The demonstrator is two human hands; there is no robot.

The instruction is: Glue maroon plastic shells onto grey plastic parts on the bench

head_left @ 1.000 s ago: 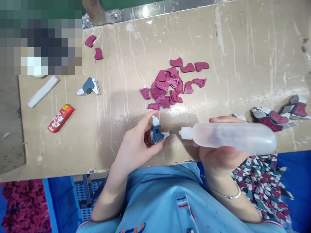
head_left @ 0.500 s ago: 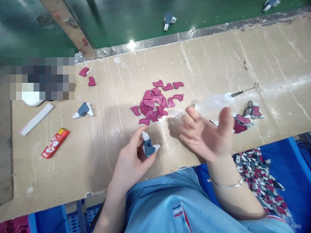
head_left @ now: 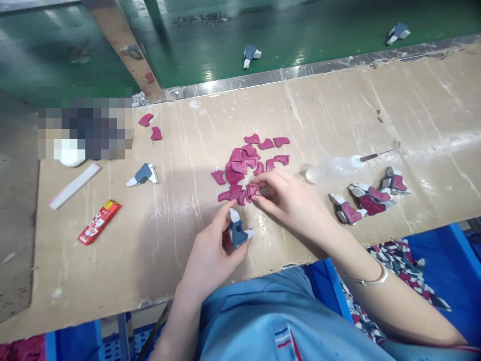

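Between the fingers and thumb of my left hand (head_left: 212, 250) is a dark blue and white plastic piece (head_left: 237, 231), held just above the table near its front edge. My right hand (head_left: 289, 203) reaches into the pile of maroon plastic pieces (head_left: 235, 173), its thumb and forefinger closed on one maroon piece (head_left: 251, 191) at the pile's near right side. Several assembled pieces (head_left: 372, 198) in grey, white and maroon lie to the right of that hand. Behind them lies a translucent bottle (head_left: 334, 169) with a thin needle tip.
At left lie a red packet (head_left: 99, 222), a pale strip (head_left: 75, 185), a blue-white piece (head_left: 143, 173) and two maroon pieces (head_left: 146, 119). Beyond the metal edge, blue-white pieces (head_left: 251, 55) rest on a green surface (head_left: 319, 30). A blue bin (head_left: 447, 271) of parts stands below right.
My right hand has swung left and down from open above the table to the maroon pile, where it now pinches a piece. My left hand keeps its hold. The view has shifted slightly.
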